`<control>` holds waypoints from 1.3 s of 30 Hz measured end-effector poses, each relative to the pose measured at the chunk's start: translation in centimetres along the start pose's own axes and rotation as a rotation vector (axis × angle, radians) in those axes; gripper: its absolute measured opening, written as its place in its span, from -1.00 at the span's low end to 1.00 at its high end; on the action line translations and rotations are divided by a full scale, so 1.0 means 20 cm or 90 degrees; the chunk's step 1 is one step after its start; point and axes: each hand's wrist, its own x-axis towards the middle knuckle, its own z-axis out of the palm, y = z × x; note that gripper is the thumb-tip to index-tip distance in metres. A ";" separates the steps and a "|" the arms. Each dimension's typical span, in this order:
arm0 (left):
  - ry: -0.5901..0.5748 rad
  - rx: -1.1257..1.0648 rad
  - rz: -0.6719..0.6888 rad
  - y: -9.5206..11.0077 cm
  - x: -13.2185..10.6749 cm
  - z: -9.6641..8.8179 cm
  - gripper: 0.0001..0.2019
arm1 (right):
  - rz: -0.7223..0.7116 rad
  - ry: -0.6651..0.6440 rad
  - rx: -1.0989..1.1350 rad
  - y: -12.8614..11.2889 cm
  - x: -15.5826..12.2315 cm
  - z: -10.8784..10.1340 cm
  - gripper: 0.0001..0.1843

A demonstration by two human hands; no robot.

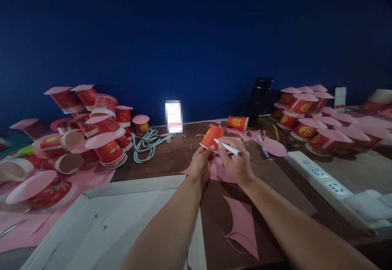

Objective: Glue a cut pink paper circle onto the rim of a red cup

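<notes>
My left hand point(202, 162) is closed around the rim of a red paper cup point(212, 136), held tilted above the brown table point(171, 156). My right hand point(237, 164) grips a white pen point(228, 148) whose tip rests against the cup's side. Under both hands lies a pink paper sheet point(219, 172). Another red cup point(238, 122) lies on its side just beyond.
Piles of red cups capped with pink paper discs stand at the left point(101, 139) and right point(306, 119). A white power strip point(321, 178), a black bottle point(259, 98), a pale cable point(148, 141), a lit phone point(173, 116), pink offcuts point(243, 225) and a white board point(122, 225) surround the hands.
</notes>
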 end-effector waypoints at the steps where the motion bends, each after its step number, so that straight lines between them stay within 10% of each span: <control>1: 0.004 -0.001 -0.001 0.00 0.00 0.00 -0.74 | 0.001 0.002 0.002 0.00 0.00 0.00 -0.83; 39: 0.012 -0.023 0.007 0.01 0.01 -0.01 -0.75 | 0.020 -0.005 0.000 -0.01 -0.01 0.01 -0.86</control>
